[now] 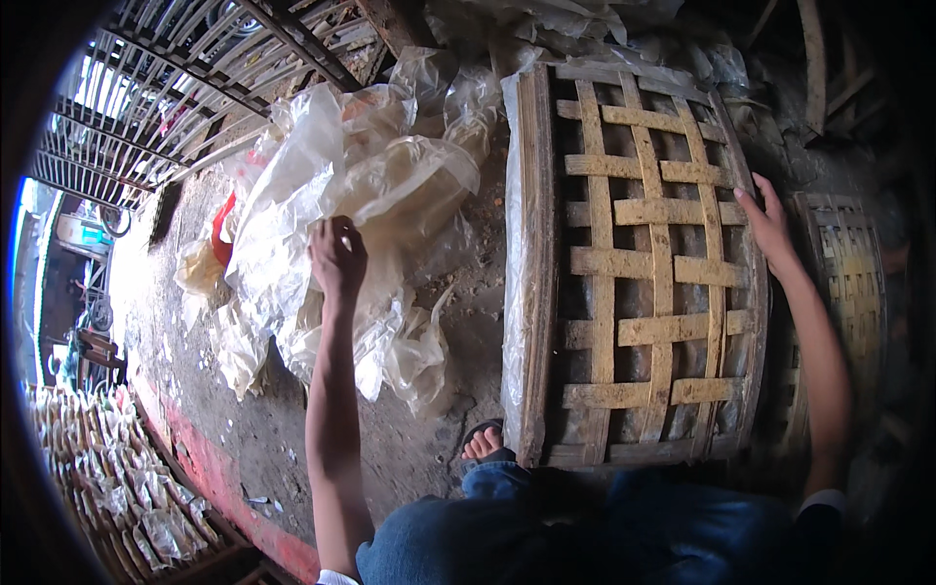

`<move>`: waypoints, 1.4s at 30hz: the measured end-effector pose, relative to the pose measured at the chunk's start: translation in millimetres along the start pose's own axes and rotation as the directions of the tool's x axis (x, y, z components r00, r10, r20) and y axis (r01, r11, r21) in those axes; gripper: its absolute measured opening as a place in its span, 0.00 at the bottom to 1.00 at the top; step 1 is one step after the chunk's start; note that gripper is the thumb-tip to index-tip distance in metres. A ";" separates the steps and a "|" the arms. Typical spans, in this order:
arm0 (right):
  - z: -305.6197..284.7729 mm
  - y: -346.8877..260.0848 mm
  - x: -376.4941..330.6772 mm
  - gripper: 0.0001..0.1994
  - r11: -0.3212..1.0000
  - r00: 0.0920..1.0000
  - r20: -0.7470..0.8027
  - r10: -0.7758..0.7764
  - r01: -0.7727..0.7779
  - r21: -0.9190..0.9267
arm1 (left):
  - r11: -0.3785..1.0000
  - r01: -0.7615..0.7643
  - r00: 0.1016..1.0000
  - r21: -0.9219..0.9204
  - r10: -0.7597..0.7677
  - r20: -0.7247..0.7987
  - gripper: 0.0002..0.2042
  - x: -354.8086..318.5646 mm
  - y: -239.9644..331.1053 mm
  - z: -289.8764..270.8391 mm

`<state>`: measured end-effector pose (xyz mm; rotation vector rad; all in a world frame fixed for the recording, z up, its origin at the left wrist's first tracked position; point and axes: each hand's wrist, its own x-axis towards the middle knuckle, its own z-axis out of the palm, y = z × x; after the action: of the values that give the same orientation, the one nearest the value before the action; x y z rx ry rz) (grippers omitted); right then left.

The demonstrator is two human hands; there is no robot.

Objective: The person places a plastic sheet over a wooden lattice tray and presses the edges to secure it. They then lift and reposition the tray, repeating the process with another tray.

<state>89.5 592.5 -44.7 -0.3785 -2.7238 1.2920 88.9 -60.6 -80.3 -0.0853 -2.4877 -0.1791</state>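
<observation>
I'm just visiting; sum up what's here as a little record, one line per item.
Left hand: left hand at the crumpled clear plastic sheets; grip unclear
Right hand: right hand on the right edge of the woven frame
Frame position: right of the plastic sheets
Colour accent: red piece at the pile's left side
Ground: worn grey floor
Far right: another woven panel, partly in shadow

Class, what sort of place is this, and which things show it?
Probably a rough workshop or storage shed, though its trade is unclear: a large woven frame, a heap of crumpled plastic sheets on a littered floor, and a slatted panel.
</observation>
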 end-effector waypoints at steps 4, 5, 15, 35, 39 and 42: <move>-2.3 4.5 6.2 0.30 0.933 0.953 -0.126 -0.276 0.234 -0.272 | 0.942 0.162 0.967 -0.293 -0.211 -0.142 0.04 73.3 6.0 -37.3; 0.5 -9.6 5.1 0.29 0.869 0.909 -0.109 -0.402 0.341 -0.357 | 0.951 0.167 0.976 -0.259 -0.197 -0.094 0.06 93.9 -14.9 -54.5; 79.8 -219.4 -62.5 0.54 0.442 0.444 0.045 -0.895 0.895 -0.054 | 0.972 0.129 0.982 -0.198 -0.153 -0.113 0.13 236.9 58.6 -197.2; 98.4 -374.3 21.6 0.16 0.597 0.605 -0.134 -0.785 0.796 0.099 | 0.951 -0.260 0.945 0.168 0.286 -0.157 0.23 277.7 36.3 -265.6; 96.5 -409.8 22.2 0.06 0.618 0.613 -0.396 -0.683 0.775 0.132 | 0.916 -0.183 0.940 0.357 0.270 -0.209 0.17 322.9 21.2 -274.4; 84.7 -449.2 56.1 0.02 0.458 0.797 -0.411 -0.443 0.595 0.660 | 0.891 -0.192 0.867 0.412 0.351 -0.354 0.16 375.5 23.2 -279.9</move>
<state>-61.6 270.9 248.3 0.3999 -1.6261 1.8804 -41.0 -72.6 370.1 -0.2223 -2.0049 0.3569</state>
